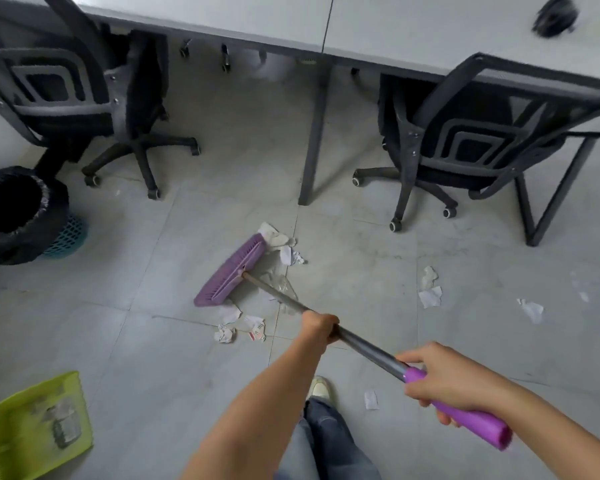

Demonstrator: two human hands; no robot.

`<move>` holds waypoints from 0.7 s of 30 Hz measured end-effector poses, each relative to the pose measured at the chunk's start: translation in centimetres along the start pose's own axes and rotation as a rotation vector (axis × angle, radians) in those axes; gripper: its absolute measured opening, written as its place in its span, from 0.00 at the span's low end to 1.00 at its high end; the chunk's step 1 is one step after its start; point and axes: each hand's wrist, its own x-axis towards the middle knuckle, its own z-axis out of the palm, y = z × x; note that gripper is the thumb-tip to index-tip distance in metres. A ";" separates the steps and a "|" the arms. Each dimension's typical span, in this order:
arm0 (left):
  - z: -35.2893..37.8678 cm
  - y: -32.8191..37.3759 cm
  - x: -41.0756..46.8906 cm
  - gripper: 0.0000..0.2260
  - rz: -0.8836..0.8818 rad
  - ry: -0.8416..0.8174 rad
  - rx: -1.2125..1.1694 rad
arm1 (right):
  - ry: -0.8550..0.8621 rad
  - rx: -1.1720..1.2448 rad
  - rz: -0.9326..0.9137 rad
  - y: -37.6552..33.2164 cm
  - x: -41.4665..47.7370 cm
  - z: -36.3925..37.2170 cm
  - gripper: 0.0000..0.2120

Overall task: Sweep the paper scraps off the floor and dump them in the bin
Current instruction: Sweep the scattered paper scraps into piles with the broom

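The right hand [444, 382] is curled round the broom [368, 348] at the near end, where the metal shaft meets the purple grip sleeve [475, 422]; the sleeve's end sticks out behind the fist; the left hand [318, 324] is closed round the bare shaft further down, towards the head, knuckles up. From the left hand the shaft runs forward and to the left to the purple broom head [229, 273], whose bristles rest on the grey tiled floor [153, 341].

Paper scraps [284, 251] lie bunched against the far end of the head; a second bunch [243, 328] lies on the floor just left of the left hand, near the head's closer end. Loose pieces [430, 293] lie scattered right of the shaft, one torn piece [532, 310] further right; a single scrap [370, 399] lies below the shaft between the two hands, beside a pale shoe [321, 388].

Well to the left of the grip lies a green dustpan [21, 441], holding some pale bits too blurred to name; beyond it, far left of the broom head, stands the bin [51, 207], a teal mesh basket with a black liner. Ahead stand two black office chairs [118, 98] [465, 143] at a grey desk [378, 29].
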 end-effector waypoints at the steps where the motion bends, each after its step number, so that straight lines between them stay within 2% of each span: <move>1: 1.4 -0.4 -1.3 0.15 -0.003 -0.038 0.003 | 0.017 0.005 0.015 1.1 -1.5 -0.4 0.19; 5: 4.2 -2.2 -5.8 0.16 -0.016 -0.146 -0.005 | 0.085 0.069 0.035 3.2 -6.9 0.2 0.20; 8: 2.8 -2.3 -6.2 0.15 0.016 -0.134 -0.024 | 0.129 0.030 -0.030 2.7 -7.7 1.9 0.17; 16: -8.6 4.5 -2.4 0.13 0.191 0.141 -0.090 | 0.070 0.088 -0.224 -6.6 -0.7 4.0 0.18; 21: -17.1 8.6 0.5 0.12 0.273 0.282 -0.313 | 0.029 0.132 -0.349 -15.1 5.4 5.1 0.19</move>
